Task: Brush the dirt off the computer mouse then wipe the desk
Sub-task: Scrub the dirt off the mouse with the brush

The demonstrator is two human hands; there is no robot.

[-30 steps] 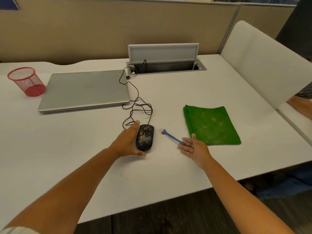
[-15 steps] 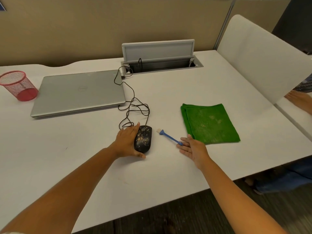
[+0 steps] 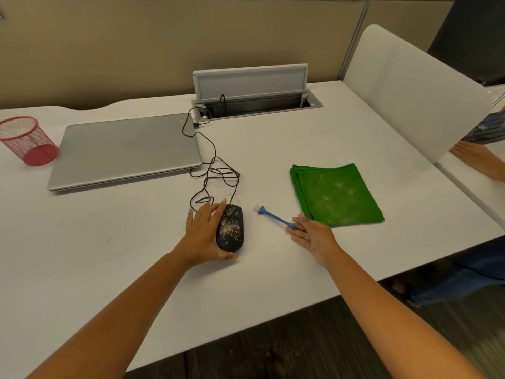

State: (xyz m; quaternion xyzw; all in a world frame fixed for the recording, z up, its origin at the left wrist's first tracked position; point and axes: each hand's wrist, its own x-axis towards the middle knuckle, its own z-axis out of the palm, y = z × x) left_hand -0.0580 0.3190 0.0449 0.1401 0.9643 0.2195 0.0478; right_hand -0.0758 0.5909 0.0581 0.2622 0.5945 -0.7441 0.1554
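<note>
A black wired computer mouse (image 3: 231,228) speckled with tan dirt lies on the white desk (image 3: 123,242). My left hand (image 3: 203,233) cups its left side, thumb under its near end. A small blue brush (image 3: 273,215) with a white bristle tip lies to the right of the mouse. My right hand (image 3: 314,236) rests flat, fingers apart, with the fingertips touching the brush's handle end. A folded green cloth (image 3: 336,195) with dusty marks lies just beyond my right hand.
A closed silver laptop (image 3: 125,151) sits at the back left beside a red mesh pen cup (image 3: 28,140). The mouse cable (image 3: 216,170) coils toward an open cable hatch (image 3: 257,102). A white divider (image 3: 410,91) stands on the right; another person's hand (image 3: 478,160) shows beyond it.
My left hand has closed in around the mouse's left side. My right hand has stayed at the brush's handle end. The camera has shifted slightly.
</note>
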